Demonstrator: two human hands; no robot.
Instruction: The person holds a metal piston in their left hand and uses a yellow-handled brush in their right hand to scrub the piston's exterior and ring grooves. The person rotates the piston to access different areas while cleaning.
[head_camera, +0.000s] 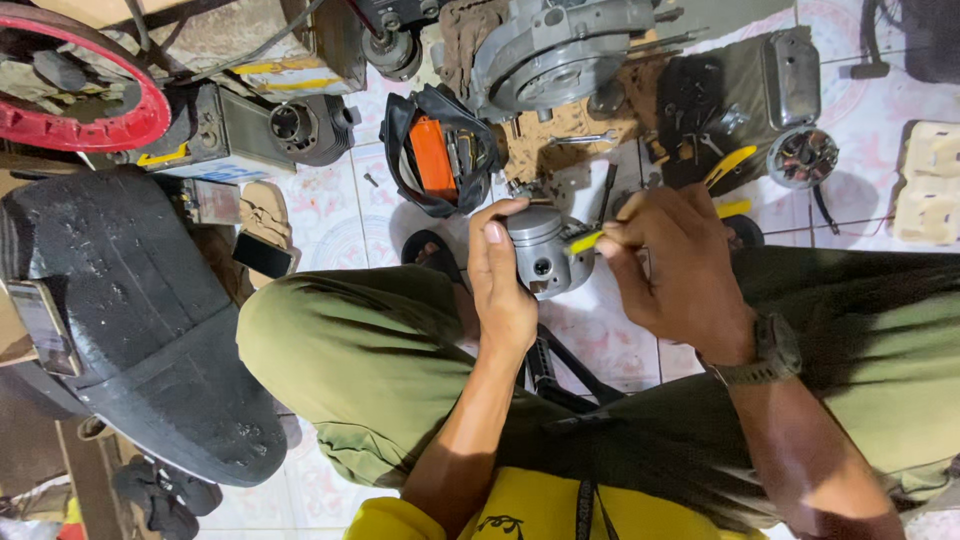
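My left hand (503, 285) is wrapping its fingers around a grey metal piston (545, 252). My right hand (672, 262) is pinching a yellow tool (585, 241), maybe touching the piston.

The piston (545, 262) sits between the left hand (503, 280) and right hand (680, 270), above the floor (340, 200), with the engine (560, 50) beyond and the seat (130, 320) to the left.

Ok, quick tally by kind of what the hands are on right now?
Hands: 2, left hand and right hand
Grey metal piston: 1, gripped in the left hand
Yellow-handled tool: 1, pinched in the right hand, tip at the piston
Wristwatch: 1
Total: 5
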